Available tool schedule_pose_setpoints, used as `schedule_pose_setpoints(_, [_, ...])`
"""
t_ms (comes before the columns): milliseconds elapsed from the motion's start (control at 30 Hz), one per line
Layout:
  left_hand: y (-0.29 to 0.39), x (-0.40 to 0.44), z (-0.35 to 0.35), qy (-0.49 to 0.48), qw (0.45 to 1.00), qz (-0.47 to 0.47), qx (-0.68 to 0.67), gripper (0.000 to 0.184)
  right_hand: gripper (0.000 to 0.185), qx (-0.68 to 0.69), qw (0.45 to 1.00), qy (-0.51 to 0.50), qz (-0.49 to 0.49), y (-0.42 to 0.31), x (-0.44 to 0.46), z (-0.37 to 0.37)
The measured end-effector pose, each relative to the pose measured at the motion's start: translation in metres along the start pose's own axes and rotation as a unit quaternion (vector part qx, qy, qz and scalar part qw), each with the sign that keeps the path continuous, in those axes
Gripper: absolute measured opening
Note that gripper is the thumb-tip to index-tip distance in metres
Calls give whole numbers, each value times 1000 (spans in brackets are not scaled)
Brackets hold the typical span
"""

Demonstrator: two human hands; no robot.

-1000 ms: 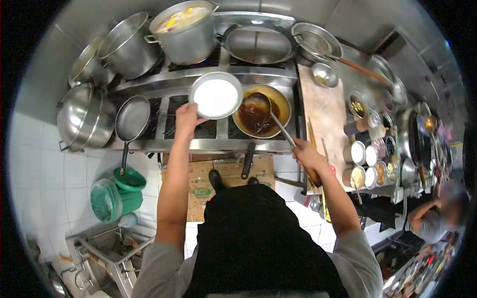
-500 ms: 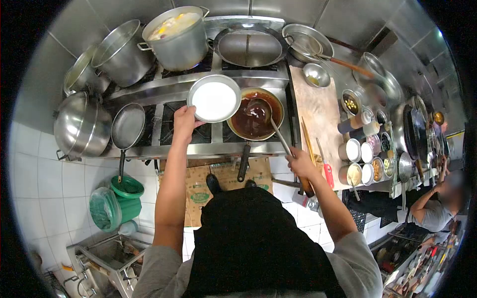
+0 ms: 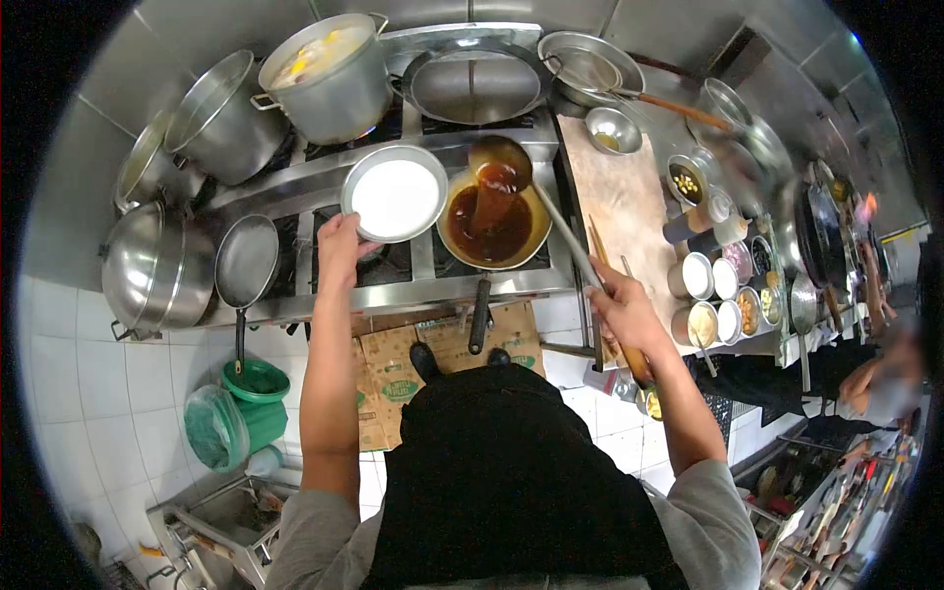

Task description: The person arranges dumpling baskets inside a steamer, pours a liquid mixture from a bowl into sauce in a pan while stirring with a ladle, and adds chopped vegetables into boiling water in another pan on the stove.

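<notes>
In the head view, the pan of dark brown sauce sits on the front of the stove, its black handle pointing toward the person.

Left of the pan, the left hand holds a metal bowl of white liquid level, its thumb over the near-left edge and the rim pinched between thumb and fingers; the fingers beneath are hidden.

The right hand, to the right of the pan and nearer the person, is closed around the long handle of a ladle. The ladle's cup is over the far side of the pan, tipped, with brown sauce streaming down into the pan.

Behind the pan is a wide shallow wok; behind it to the left, a tall pot holds pale food with yellow pieces. Farther left of the pan is a small skillet. To its right lies a board, with small tubs beyond, seemingly of sauces and toppings. At the far right is another person.
</notes>
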State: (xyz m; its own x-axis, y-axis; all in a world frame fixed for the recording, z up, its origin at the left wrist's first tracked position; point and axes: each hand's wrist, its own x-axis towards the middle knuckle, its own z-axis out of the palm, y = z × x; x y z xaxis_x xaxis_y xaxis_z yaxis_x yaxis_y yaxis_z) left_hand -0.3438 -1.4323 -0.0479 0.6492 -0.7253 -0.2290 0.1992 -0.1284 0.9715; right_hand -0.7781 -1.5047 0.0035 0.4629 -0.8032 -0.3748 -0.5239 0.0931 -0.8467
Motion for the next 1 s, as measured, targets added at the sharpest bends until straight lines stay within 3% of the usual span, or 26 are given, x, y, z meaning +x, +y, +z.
schedule_pose_setpoints(33, [1,-1,-2,-5,1000,4,-3,32,55,-53,998,26,4,-11,-8,-3])
schedule_pose_setpoints(133, [3,8,-10,-7,1000,2,22,31,57,-155,959,130,-200,0,-16,4])
schedule_pose_setpoints(233, [9,17,-12,0,1000,-4,24,30,58,-167,938,182,-242,14,-19,32])
schedule_pose_setpoints(267, [13,21,-11,-1,1000,-6,24,29,59,-160,957,170,-174,36,-15,48])
schedule_pose_setpoints(400, [31,40,2,-61,997,0,48,30,62,-212,953,147,-160,115,11,83])
schedule_pose_setpoints(567, [52,63,37,-135,990,-7,38,28,64,-216,954,177,-110,90,-15,103])
schedule_pose_setpoints(667, [54,75,81,-207,978,-15,31,29,64,-166,951,219,-140,104,-10,118])
schedule_pose_setpoints(733, [56,74,111,-251,968,-16,21,30,58,-105,964,193,-148,104,3,118])
schedule_pose_setpoints(800, [39,84,147,-274,961,-41,17,31,56,133,985,84,71,97,4,124])
schedule_pose_setpoints(900, [10,68,213,-306,946,-97,-40,30,51,330,937,44,101,109,11,115])
schedule_pose_setpoints(1000, [-22,40,283,-308,937,-152,-68,29,54,215,972,12,94,125,17,94])
